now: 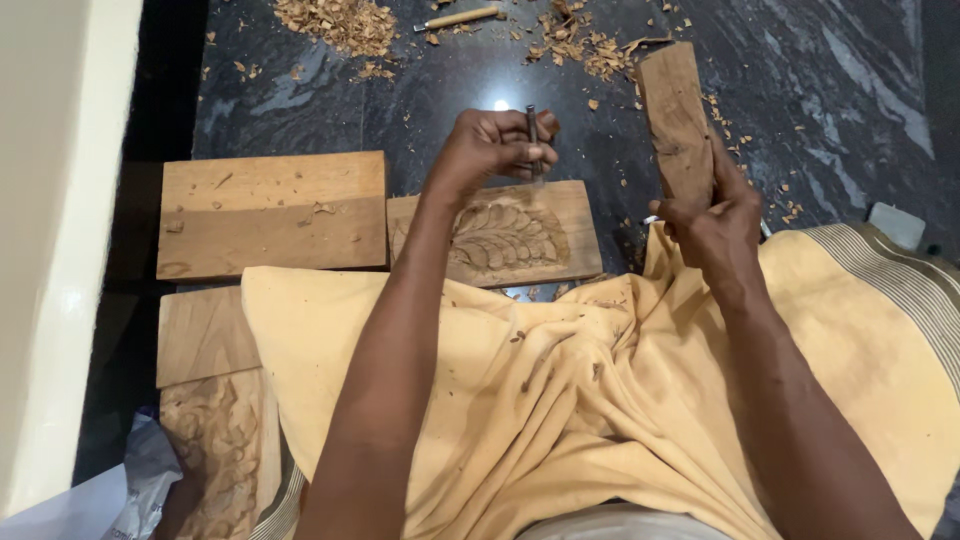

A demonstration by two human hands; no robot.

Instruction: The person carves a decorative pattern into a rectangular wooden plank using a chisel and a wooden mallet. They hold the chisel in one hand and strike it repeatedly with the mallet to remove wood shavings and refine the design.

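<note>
yellow cloth (560, 400) over the lap up close, left hand (490, 150) gripping a thin chisel (532, 135) above the carved leaf panel (505, 235), right hand (715, 220) clutching a wooden block (675, 120) upright just right of the panel.

Your arms are bare from the elbows to your left hand (490, 150) and right hand (715, 225), with no sleeves, rings or watch showing, and a soft mustard-yellow cloth (560, 400), creased into folds and edged with pale grey stripes, drapes your lap and legs.
</note>
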